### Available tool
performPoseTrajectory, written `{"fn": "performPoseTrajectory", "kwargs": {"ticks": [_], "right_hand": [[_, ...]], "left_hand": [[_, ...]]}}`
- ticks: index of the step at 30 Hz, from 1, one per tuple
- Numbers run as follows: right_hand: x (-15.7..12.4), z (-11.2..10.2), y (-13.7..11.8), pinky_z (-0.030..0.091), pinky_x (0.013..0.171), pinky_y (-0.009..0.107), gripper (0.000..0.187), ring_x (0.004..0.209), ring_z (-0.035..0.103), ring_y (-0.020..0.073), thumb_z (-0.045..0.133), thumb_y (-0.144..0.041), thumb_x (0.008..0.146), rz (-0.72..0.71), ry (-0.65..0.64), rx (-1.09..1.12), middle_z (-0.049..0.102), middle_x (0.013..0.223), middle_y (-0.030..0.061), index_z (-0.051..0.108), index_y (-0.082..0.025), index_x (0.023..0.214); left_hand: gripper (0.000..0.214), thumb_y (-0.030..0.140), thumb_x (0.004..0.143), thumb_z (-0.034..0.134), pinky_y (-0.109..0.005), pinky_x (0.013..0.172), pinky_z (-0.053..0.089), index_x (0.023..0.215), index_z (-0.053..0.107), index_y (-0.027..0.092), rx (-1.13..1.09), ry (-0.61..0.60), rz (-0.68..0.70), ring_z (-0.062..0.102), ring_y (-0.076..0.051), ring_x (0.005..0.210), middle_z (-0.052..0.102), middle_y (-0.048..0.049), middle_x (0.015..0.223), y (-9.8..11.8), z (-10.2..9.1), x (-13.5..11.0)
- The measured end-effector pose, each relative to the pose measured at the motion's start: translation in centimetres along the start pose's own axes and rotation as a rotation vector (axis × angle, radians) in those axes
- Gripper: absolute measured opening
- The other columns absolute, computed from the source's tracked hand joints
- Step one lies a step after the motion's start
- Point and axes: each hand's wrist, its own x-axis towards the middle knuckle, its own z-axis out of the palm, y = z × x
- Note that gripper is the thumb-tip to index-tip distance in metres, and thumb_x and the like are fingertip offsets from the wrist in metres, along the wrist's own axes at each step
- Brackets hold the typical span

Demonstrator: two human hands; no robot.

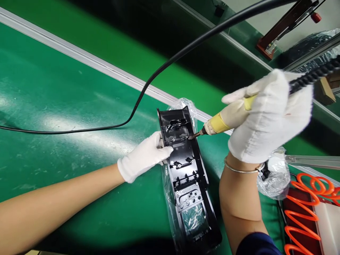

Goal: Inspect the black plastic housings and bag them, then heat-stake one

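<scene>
A long black plastic housing (186,170) lies on a clear plastic bag (183,105) on the green belt, inner side up. My left hand (145,156), in a white glove, presses on the housing's left edge with fingers curled over the rim. My right hand (268,117), also gloved, is wrapped round a yellow-collared electric screwdriver (220,122). Its bit (195,135) touches a point on the housing's upper right side. A black coiled cord (313,76) leaves the tool's rear.
A black cable (148,85) curves across the green conveyor belt (53,106). An aluminium rail (87,60) runs diagonally behind. An orange coiled air hose (305,209) and a crumpled plastic bag (276,177) sit at the right. A red-brown fixture (281,28) stands at top right.
</scene>
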Motion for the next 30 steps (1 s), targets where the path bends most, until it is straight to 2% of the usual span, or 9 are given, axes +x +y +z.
{"fn": "performPoseTrajectory", "kwargs": {"ticks": [4,12,17,21,24,27,30], "right_hand": [[0.0,-0.4,-0.9,0.051,0.047,0.015,0.033,0.057,0.066,0.0071,0.054,-0.01,0.097,0.059,-0.022,-0.072,0.055,0.061,-0.0098,0.054,-0.02,0.066],[-0.8,-0.8,-2.2,0.047,0.041,0.015,0.031,0.061,0.069,0.0106,0.056,-0.015,0.097,0.181,-0.064,-0.096,0.056,0.064,-0.0069,0.057,-0.02,0.066],[-0.9,-0.8,-2.5,0.041,0.045,0.008,0.033,0.065,0.068,0.0041,0.051,-0.012,0.1,0.183,-0.115,-0.093,0.058,0.069,-0.0092,0.058,-0.017,0.068],[-0.7,-0.7,-2.1,0.039,0.04,0.009,0.03,0.06,0.068,0.0071,0.054,-0.011,0.095,0.15,-0.092,-0.049,0.056,0.063,-0.0077,0.054,-0.016,0.066],[-0.5,-0.6,-1.9,0.044,0.042,0.011,0.028,0.058,0.067,0.0086,0.055,-0.01,0.095,0.103,-0.072,-0.054,0.055,0.063,-0.0065,0.054,-0.016,0.067],[-0.5,-0.5,-2.3,0.053,0.051,0.017,0.031,0.057,0.063,0.0079,0.048,-0.012,0.1,0.152,-0.068,-0.145,0.056,0.064,-0.0064,0.054,-0.018,0.07],[-0.5,-0.4,-2.9,0.054,0.057,0.017,0.037,0.058,0.061,0.0055,0.042,-0.011,0.103,0.161,-0.029,-0.238,0.058,0.067,-0.0073,0.055,-0.018,0.069]], "left_hand": [[0.053,0.048,0.074,0.071,-0.026,0.051,0.051,0.11,0.049,0.015,0.03,-0.004,-0.006,0.062,-0.02,0.071,0.064,-0.0097,0.098,0.2,0.0,0.0],[0.043,0.046,0.079,0.066,-0.032,0.057,0.057,0.106,0.049,0.018,0.104,0.033,-0.074,0.068,-0.029,0.083,0.061,-0.0072,0.092,0.4,0.1,-0.2],[0.044,0.045,0.079,0.066,-0.031,0.056,0.057,0.109,0.05,0.016,0.06,0.02,-0.065,0.067,-0.026,0.077,0.064,-0.0089,0.094,0.6,0.2,-0.1],[0.045,0.046,0.08,0.067,-0.032,0.056,0.057,0.11,0.051,0.016,0.063,0.029,-0.053,0.067,-0.026,0.076,0.066,-0.0099,0.094,0.3,0.1,-0.1],[0.042,0.045,0.08,0.068,-0.033,0.056,0.056,0.106,0.052,0.016,0.084,0.053,-0.032,0.066,-0.026,0.074,0.066,-0.0088,0.09,0.1,0.0,-0.1],[0.035,0.043,0.08,0.069,-0.032,0.054,0.054,0.099,0.053,0.018,0.077,0.07,-0.007,0.063,-0.023,0.066,0.063,-0.0043,0.08,0.1,0.0,-0.2],[0.034,0.044,0.08,0.069,-0.031,0.051,0.051,0.096,0.051,0.02,0.104,0.106,0.013,0.061,-0.023,0.064,0.06,-0.0013,0.074,0.2,0.1,-0.3]]}}
